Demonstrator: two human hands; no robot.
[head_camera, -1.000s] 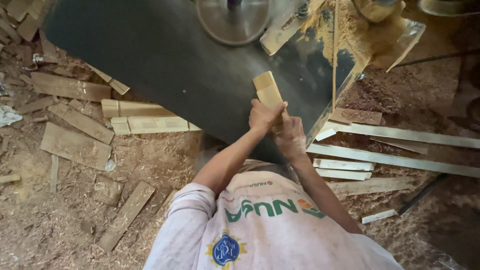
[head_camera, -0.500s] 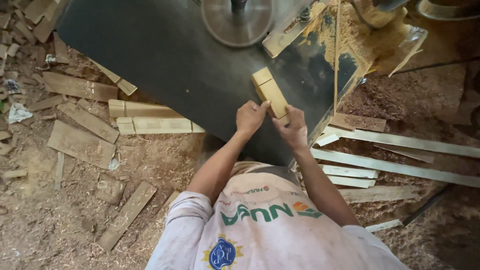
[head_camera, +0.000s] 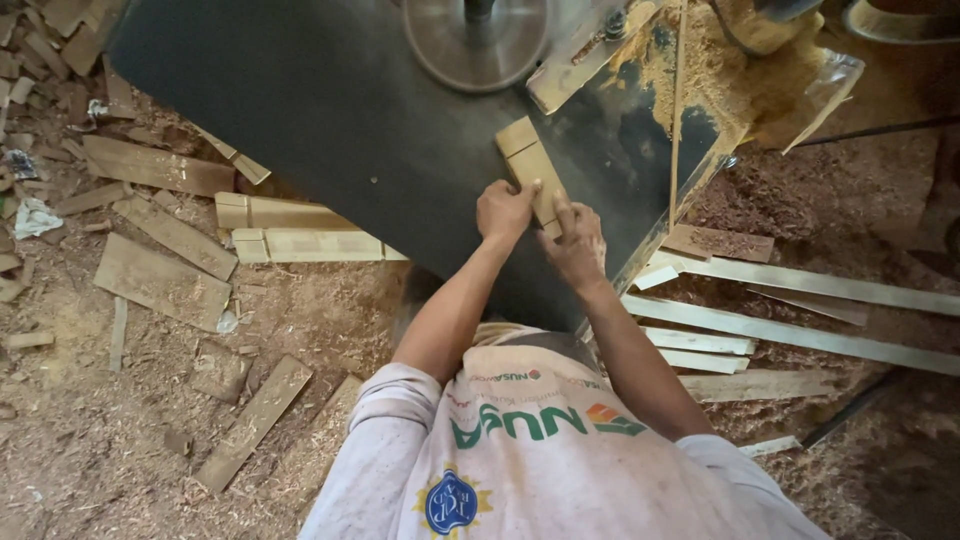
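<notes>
A short pale wooden block (head_camera: 527, 158) lies on the dark machine table (head_camera: 330, 110), its far end pointing toward the round metal disc (head_camera: 475, 40). My left hand (head_camera: 505, 212) grips the block's near left side. My right hand (head_camera: 577, 245) presses on its near right end with fingers laid along the wood. Both hands sit close together over the near end, which they hide.
A thin upright blade or strip (head_camera: 678, 100) stands right of the block amid heaped sawdust (head_camera: 720, 70). Wood planks (head_camera: 300, 245) and offcuts (head_camera: 160, 285) lie on the sawdust floor at left. Long pale slats (head_camera: 800, 335) lie at right.
The block has slid farther up the table toward the disc, and both hands have followed it, closing in on its near end.
</notes>
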